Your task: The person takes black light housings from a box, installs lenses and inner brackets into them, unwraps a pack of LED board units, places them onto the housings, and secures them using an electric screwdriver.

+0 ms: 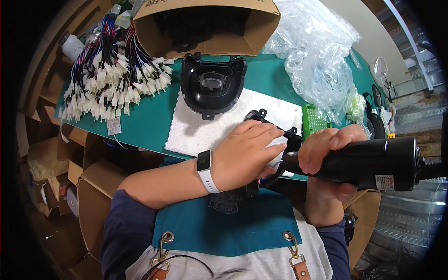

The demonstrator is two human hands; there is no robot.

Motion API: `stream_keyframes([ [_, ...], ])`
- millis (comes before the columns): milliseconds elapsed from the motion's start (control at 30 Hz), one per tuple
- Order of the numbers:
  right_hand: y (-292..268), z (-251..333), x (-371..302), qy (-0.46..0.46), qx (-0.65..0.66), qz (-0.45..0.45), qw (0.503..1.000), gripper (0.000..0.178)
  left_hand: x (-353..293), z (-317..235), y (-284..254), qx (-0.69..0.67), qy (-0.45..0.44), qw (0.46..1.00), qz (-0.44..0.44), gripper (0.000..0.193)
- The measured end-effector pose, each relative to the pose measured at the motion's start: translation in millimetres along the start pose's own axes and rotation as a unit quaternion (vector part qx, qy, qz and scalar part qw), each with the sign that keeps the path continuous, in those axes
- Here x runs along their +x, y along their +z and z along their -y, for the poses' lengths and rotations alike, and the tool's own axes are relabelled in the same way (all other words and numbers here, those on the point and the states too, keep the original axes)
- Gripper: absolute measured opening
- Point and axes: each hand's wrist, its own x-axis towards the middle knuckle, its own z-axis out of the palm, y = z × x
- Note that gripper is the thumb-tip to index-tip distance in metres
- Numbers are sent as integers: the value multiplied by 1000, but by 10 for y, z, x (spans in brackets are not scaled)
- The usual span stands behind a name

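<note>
My right hand (326, 156) is wrapped around a black electric screwdriver (378, 163), which lies nearly level with its narrow end pointing left. That end meets a black plastic housing (293, 138) at the front edge of the bench. Over the same housing lies my left hand (254, 149), fingers across its top and thumb on the near side, gripping it. Much of the housing is hidden beneath this hand, and the screwdriver's tip is hard to make out. Farther back, a second black housing (224, 95), with a clear oval piece in its middle, rests on a white cloth (186, 135).
A large bundle of wires with white connectors (116, 84) covers the bench's left side. Behind stands an open cardboard box (210, 46) with dark parts inside. Clear plastic bags (317, 56) are heaped at right, near a green perforated tray (315, 119). Cardboard boxes stand below left.
</note>
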Motion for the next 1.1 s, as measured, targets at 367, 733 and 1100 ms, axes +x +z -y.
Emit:
stream_keyframes([
  [367,7,339,-45,-130,10,-85,988,65,-73,-3,-16,55,-5,998,0,64],
  [733,-832,142,-394,-95,-167,-314,930,66,-125,30,-152,18,-85,996,27,75],
  [1100,-1035,0,-447,-49,-178,-258,948,63,-76,88,-201,7,-102,993,55,78],
])
